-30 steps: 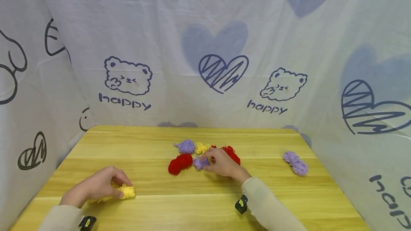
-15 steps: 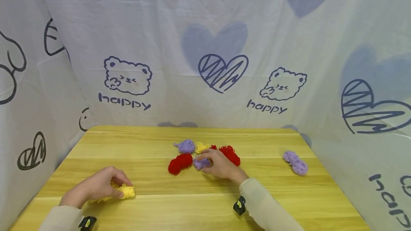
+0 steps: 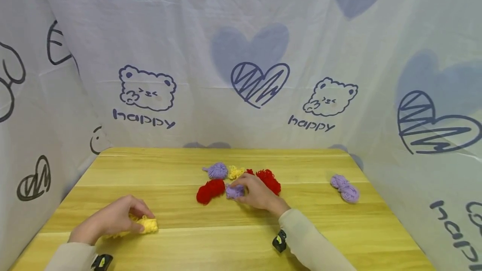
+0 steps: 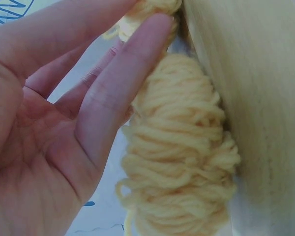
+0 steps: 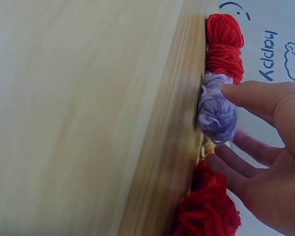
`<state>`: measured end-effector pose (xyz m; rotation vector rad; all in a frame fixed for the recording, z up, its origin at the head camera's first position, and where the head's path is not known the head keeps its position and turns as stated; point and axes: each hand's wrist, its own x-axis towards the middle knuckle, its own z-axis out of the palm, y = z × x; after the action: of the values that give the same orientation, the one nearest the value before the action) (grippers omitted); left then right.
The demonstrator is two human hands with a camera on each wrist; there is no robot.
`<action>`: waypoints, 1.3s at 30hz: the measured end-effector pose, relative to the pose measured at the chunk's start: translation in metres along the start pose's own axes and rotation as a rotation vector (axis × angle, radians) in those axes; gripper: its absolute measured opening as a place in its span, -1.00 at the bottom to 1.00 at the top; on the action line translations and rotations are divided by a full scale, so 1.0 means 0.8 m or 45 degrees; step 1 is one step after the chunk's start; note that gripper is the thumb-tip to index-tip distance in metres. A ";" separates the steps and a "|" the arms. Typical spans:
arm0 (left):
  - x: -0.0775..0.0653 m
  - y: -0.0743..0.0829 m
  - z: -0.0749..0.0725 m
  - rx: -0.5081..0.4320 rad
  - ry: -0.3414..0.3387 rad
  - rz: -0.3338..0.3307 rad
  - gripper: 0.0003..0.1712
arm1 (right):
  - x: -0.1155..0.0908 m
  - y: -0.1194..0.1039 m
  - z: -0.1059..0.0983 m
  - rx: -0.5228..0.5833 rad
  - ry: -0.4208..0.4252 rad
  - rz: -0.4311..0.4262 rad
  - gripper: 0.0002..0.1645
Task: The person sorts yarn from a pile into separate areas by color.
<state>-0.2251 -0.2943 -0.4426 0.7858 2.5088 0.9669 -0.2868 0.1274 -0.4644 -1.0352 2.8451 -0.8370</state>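
Observation:
At the left front of the table, my left hand (image 3: 117,217) pinches a yellow yarn skein (image 3: 149,225) between thumb and fingers. The left wrist view has that skein (image 4: 179,147) close up, its wound strands running below the thumb. Near the table's middle, my right hand (image 3: 259,192) pinches a small purple yarn skein (image 3: 234,192). In the right wrist view the thumb lies against the purple skein (image 5: 217,110), while the other fingers are partly behind it. A red skein (image 3: 210,191) lies directly left of the purple one, and a red yarn bundle (image 3: 268,181) is behind the hand.
Behind the held purple skein lie another purple skein (image 3: 217,171) and a yellow bundle (image 3: 236,172). A third purple skein (image 3: 344,188) rests alone at the right of the wooden table (image 3: 180,246). A printed white curtain (image 3: 203,108) hangs behind and beside the table.
The right hand has drawn slightly left and still holds the purple skein. The left hand and its yellow skein look the same. The head view has shifted slightly.

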 end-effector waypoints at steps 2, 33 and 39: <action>0.000 0.000 0.000 0.004 0.006 -0.002 -0.68 | 0.001 0.000 0.001 -0.006 0.002 0.010 -0.61; -0.003 0.000 0.002 0.009 0.024 -0.023 -0.68 | -0.002 0.000 0.013 0.187 0.091 0.067 -0.64; -0.004 0.001 0.002 0.004 0.029 -0.028 -0.67 | -0.003 0.002 0.010 0.192 0.106 0.069 -0.66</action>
<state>-0.2217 -0.2946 -0.4426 0.7511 2.5337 0.9697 -0.2841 0.1260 -0.4727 -0.9220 2.8085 -1.0946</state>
